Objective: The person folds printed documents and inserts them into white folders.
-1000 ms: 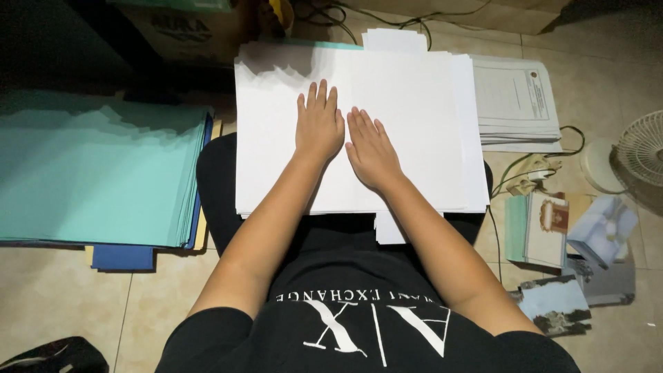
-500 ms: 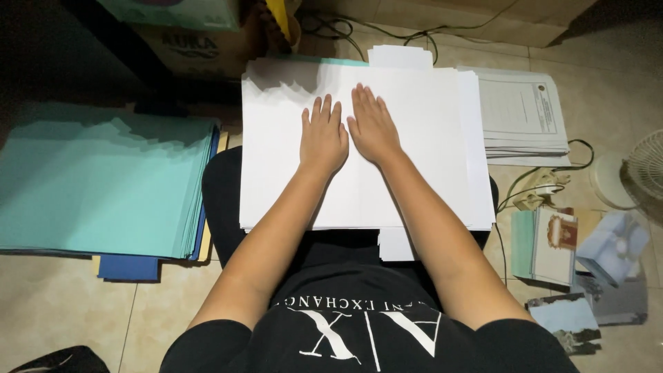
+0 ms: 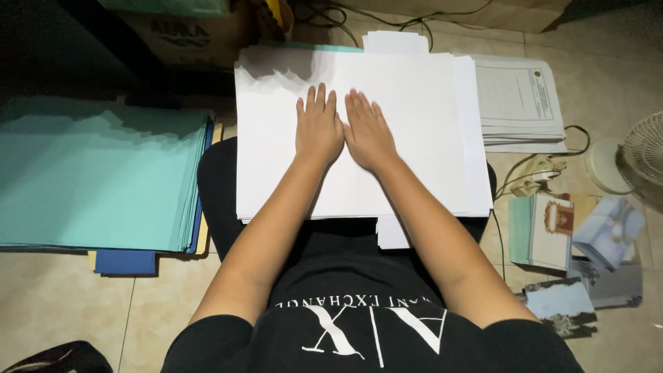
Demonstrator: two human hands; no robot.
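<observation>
A thick stack of large white sheets (image 3: 421, 117) lies across my lap and the floor in front of me. Both of my hands rest flat on its middle, palms down, side by side. My left hand (image 3: 318, 129) has its fingers slightly spread. My right hand (image 3: 368, 134) lies just to its right, nearly touching it. Neither hand grips anything. A smaller white sheet (image 3: 392, 233) sticks out from under the stack's near edge.
A pile of teal sheets (image 3: 97, 179) on blue card lies to the left. Printed papers (image 3: 519, 103) sit at the right, with cables (image 3: 539, 176), a white fan (image 3: 639, 162), booklets (image 3: 545, 231) and a cardboard box (image 3: 186, 31) behind.
My hands have slid forward over the white stack and come together side by side. The view has shifted slightly.
</observation>
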